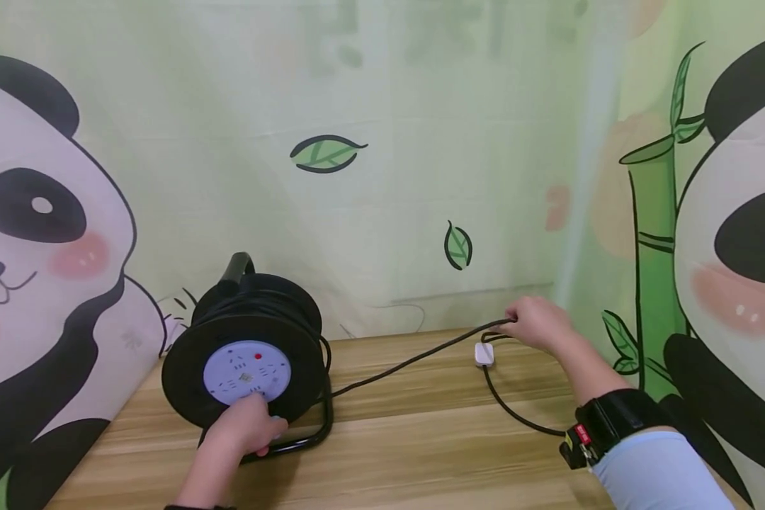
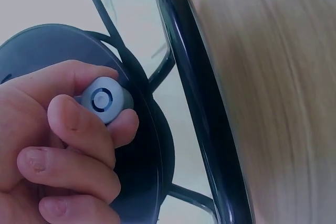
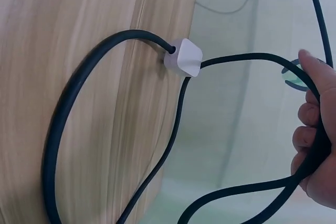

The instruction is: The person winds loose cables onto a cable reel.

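Note:
A black cable reel with a round white socket panel stands at the left of the table in the head view. My left hand is at the lower front of the reel. In the left wrist view its curled fingers hold a round grey knob against the dark disc. Out to the right, my right hand grips the black cable, which runs taut from the reel. Looped strands pass through that fist in the right wrist view. Below it, a small white block sits on the cord.
The reel's black tube stand reaches forward on the wooden table. Behind hangs a pale green curtain printed with leaves and pandas. More cord curves across the table under my right wrist, where a black strap sits.

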### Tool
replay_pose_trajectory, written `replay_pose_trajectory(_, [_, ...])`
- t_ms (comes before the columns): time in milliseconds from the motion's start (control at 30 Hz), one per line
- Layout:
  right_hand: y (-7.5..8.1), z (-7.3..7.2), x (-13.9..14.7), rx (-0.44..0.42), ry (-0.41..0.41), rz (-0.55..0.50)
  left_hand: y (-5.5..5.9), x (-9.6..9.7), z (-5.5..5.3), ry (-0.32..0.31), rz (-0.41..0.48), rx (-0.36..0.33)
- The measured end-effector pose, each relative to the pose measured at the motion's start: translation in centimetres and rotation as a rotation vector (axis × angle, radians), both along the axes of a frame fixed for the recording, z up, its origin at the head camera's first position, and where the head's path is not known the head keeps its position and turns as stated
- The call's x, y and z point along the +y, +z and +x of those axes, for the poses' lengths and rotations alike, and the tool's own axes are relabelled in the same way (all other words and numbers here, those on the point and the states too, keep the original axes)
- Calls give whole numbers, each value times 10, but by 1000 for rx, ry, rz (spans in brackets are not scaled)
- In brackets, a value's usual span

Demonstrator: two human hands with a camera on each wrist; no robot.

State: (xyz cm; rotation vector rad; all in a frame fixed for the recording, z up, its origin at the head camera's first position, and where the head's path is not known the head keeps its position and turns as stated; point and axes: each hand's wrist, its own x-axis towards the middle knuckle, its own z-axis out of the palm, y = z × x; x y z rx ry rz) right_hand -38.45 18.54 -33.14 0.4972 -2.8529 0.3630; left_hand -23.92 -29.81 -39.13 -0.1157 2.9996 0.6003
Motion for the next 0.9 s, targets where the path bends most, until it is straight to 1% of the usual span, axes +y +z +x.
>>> replay_pose_trajectory(67, [1,0,-1,-17,30,-12,-1,-2,0,5,8,-4])
replay_pose_trajectory(233, [0,0,-3,-80,164,-70,-3,-10,-1,15,-1,-21])
replay_pose_trajectory(300, [-3,-2,-5,-100,181,-95,-3,-12,-1,18,-6,-26])
replay_pose_trajectory(400, [-6,-4,-12,-101,164,-112,-2,-15,1,26,6,-31])
replay_pose_trajectory(500, [-9,-5,-22,-82,139,-113,0,-17,4,30,26,-31])
replay_pose_trajectory(600, [-10,-6,-37,-58,108,-100,2,-22,7,53,57,-69])
replay_pose_trajectory(733, [-11,-8,-59,-22,50,-45,5,-31,8,76,88,-131])
replay_pose_trajectory(833, [-12,-10,-75,2,9,-23,6,-39,10,75,104,-129])
replay_pose_trajectory(900, [-14,-10,-86,19,-14,-17,5,-45,12,69,106,-111])
